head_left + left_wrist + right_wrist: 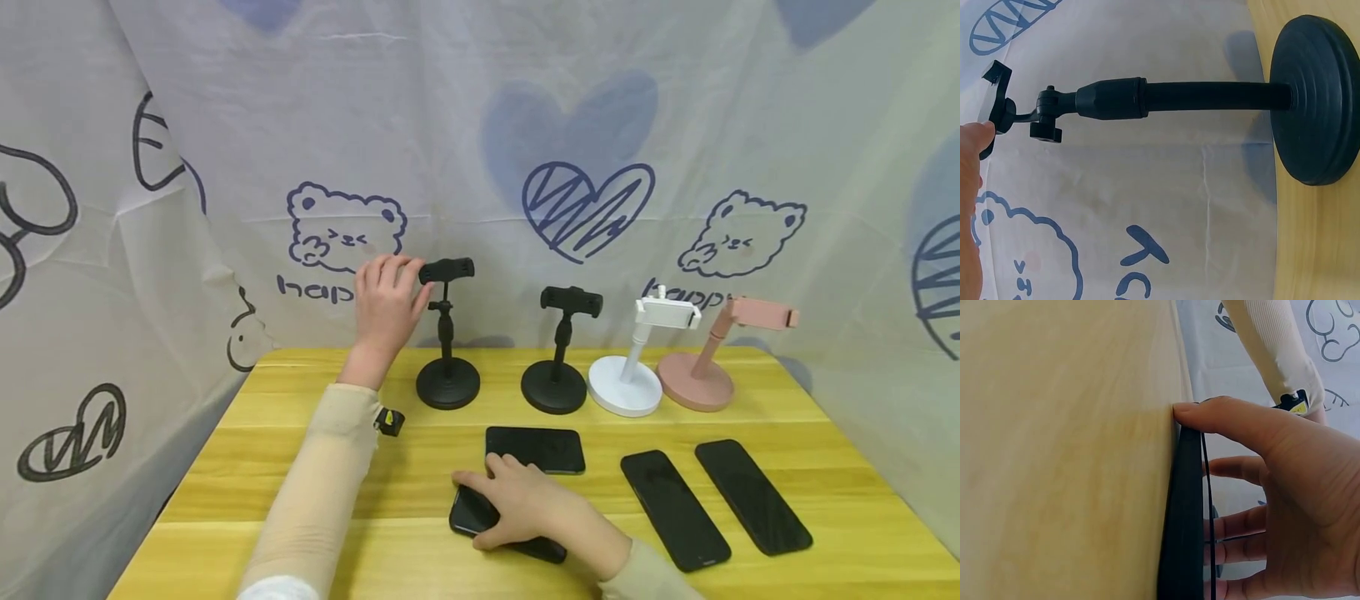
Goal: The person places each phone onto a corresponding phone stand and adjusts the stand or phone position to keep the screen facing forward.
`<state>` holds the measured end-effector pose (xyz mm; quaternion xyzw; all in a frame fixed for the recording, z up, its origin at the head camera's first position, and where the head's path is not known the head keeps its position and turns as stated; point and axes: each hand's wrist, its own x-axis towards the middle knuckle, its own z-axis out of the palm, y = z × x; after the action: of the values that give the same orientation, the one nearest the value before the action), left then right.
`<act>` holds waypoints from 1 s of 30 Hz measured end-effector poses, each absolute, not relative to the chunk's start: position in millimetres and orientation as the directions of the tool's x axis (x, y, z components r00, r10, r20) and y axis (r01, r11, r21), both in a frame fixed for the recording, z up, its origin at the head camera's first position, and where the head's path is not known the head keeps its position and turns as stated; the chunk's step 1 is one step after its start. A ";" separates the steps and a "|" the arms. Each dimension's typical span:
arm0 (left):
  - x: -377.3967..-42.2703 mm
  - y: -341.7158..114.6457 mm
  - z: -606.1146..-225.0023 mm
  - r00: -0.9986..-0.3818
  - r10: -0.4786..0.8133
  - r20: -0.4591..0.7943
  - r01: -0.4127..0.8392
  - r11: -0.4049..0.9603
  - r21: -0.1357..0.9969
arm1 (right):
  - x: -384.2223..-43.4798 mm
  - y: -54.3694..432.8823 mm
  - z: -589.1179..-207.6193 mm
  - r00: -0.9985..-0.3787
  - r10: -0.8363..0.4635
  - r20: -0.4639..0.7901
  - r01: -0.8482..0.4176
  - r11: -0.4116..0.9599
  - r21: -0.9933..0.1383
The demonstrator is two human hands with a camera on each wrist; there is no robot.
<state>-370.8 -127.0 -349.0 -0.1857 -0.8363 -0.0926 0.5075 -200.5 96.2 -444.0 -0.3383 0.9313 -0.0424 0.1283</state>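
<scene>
Head view, taking the tabletop's centre as the dial and twelve as its far edge: the table (420,533) is yellow, streaky wood grain, with a creased pale cloth (465,150) printed with hearts and bear outlines behind it. At eleven stands the tall black stand (446,333), upright, its round base stepped in concentric rings, its slim post thickening to a collar and a knobbed joint below a bracket-shaped clamp (457,269). The left hand (388,304) pinches the clamp's nine o'clock end between thumb and fingers. A shorter black stand (561,342) is just past twelve, a smooth white stand (626,387) at one, a pink stand (695,383) near two. Around half past six the right hand (528,504) arches over a glossy black phone (474,510), thumb and fingers spread to grip opposite long edges; it is dark-faced, slab-thin and round-cornered. The right wrist view shows it edge-on, so whether it lies flat is hard to tell. Just beyond, toward twelve, lies another phone (551,450); two slanted phones (675,510) rest near four.
</scene>
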 end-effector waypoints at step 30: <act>-367.5 -129.0 -347.5 -0.442 0.211 0.872 0.430 0.903 -0.001 | -201.5 98.3 -435.5 -0.580 -0.784 0.222 -0.794 0.605 0.061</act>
<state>-367.5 -129.0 -347.5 -0.1905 -0.8418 -0.1112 0.4926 -201.5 98.3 -435.5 -0.4441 0.8885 -0.0222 -0.1136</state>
